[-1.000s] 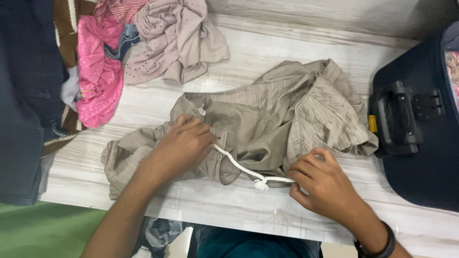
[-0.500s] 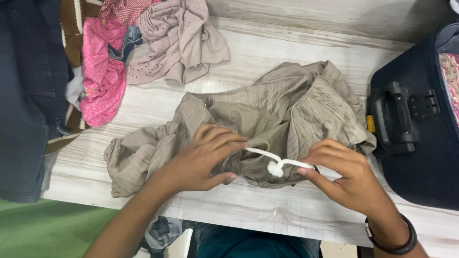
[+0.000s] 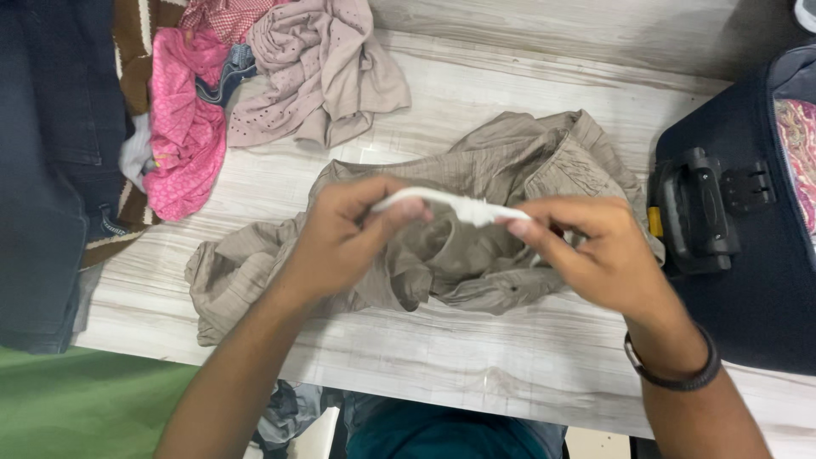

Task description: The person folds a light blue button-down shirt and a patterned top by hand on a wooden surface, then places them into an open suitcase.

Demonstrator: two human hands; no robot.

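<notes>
While the beige drawstring trousers (image 3: 476,212) lie crumpled at the middle of the tabletop (image 3: 476,365), you hold their white drawstring (image 3: 450,204) raised just above the waistband. Your left hand (image 3: 344,242) pinches one end of the cord between thumb and fingers; your right hand (image 3: 595,251) pinches the other end, with a knot showing between the two grips. As far as can be judged, the cord is being dealt with and the garment is not yet smoothed or folded: its legs lie bunched toward the near left edge. A pile of clothes (image 3: 255,76) waits at the far left corner; a dark suitcase (image 3: 739,238) stands at the right edge.
</notes>
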